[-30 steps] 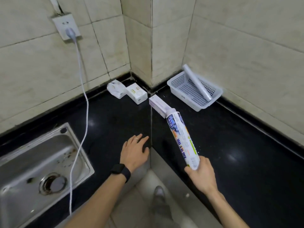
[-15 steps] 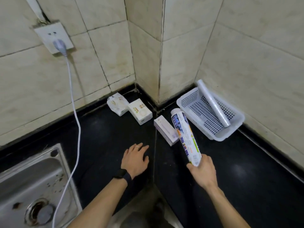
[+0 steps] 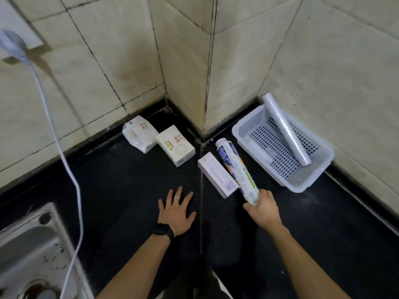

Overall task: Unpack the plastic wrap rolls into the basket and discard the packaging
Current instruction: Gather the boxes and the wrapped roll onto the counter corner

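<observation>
My right hand (image 3: pixel 262 207) grips the near end of a packaged plastic wrap roll (image 3: pixel 234 169) with a printed white and blue wrapper; its far end points toward the wall corner, just left of the white perforated basket (image 3: pixel 248 126). An unwrapped clear roll (image 3: pixel 285 130) lies slanted in the basket, its top end resting over the rim by the wall. My left hand (image 3: pixel 177 210) rests flat on the black countertop (image 3: pixel 121 190), fingers spread, holding nothing.
A long pale lilac box (image 3: pixel 216 175) lies beside the held roll. A white box (image 3: pixel 175 147) and a white packet (image 3: pixel 139 133) sit near the wall. A steel sink (image 3: pixel 28 251) is at lower left, with a white cable (image 3: pixel 64 160) hanging from a wall plug (image 3: pixel 13 45).
My right hand has carried the packaged roll forward and lowered it beside the lilac box, close to the basket. The view has moved in toward the corner. The left hand stays flat on the counter.
</observation>
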